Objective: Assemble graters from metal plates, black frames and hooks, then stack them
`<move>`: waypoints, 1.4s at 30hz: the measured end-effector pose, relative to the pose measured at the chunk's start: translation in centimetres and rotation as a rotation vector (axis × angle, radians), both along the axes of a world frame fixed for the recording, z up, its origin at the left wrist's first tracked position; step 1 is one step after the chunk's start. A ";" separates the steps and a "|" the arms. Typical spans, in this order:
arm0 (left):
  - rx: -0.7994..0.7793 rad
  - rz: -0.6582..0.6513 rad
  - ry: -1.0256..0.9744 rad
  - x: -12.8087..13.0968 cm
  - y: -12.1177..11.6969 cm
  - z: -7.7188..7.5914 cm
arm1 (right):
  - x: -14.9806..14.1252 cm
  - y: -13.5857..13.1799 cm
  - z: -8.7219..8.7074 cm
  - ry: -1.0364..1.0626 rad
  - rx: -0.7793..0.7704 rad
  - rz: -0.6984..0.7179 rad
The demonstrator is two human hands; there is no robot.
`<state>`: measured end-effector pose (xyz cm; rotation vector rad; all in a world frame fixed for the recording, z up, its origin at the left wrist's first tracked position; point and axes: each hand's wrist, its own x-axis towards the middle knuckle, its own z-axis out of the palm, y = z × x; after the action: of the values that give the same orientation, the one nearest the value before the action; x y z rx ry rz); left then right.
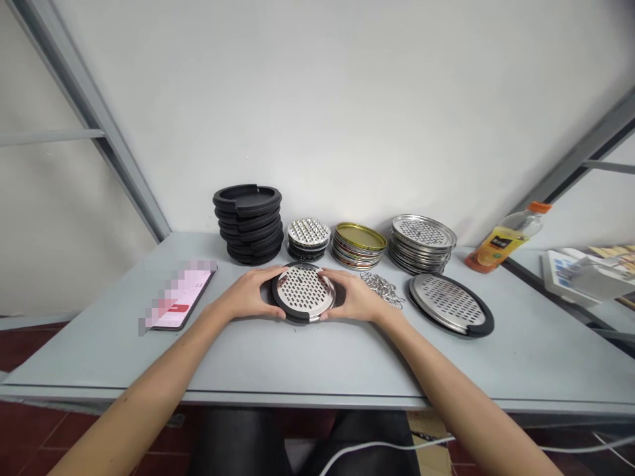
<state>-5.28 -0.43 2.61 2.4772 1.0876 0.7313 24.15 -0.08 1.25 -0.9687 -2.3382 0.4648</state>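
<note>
Steel disc (302, 291) seated in black ring (294, 315), on table (99, 357), held at rim by left hand (245, 293) and right hand (352, 296) — both grips closed. 1 ringed disc (449, 304) done, lying to right. Left in stacks behind — black rings (248, 223), studded discs (308, 231), gold-rimmed lids (359, 237), steel plates (423, 233). Wire loops (381, 289) loose beside right hand.

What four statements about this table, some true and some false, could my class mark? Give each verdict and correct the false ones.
1. The right hand and left hand hold a perforated steel disc with a black rim. True.
2. The phone lies nearest the left hand. False: it lies nearest the right hand.
3. Loose metal rings lie beside the left hand. True.
4. The stack of black rings is the shortest stack. False: it is the tallest.
</note>
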 end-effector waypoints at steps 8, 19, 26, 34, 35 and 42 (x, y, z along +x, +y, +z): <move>0.015 -0.002 0.023 0.1 -0.1 0.1 | 0.1 -0.1 0.2 -0.077 0.028 -0.007; -0.038 0.027 0.067 0.0 -0.2 -0.2 | 0.5 0.0 0.4 -0.127 0.014 0.013; -0.069 0.035 0.074 0.0 -0.2 -0.4 | 0.2 -0.3 0.3 -0.108 -0.026 0.024; -0.030 0.036 0.072 -0.1 -0.2 -0.6 | 0.1 -0.4 -0.1 -0.074 -0.028 0.015; -0.024 0.032 0.076 -0.1 -0.2 -0.6 | 0.1 -0.4 0.0 -0.066 -0.022 0.010; -0.026 0.021 0.107 -0.1 -0.2 -0.5 | 0.1 -0.3 0.6 -0.008 -0.002 -0.018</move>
<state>-5.36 -0.65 2.09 2.5115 1.1552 0.5932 24.29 -0.42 1.84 -0.9932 -2.3346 0.4577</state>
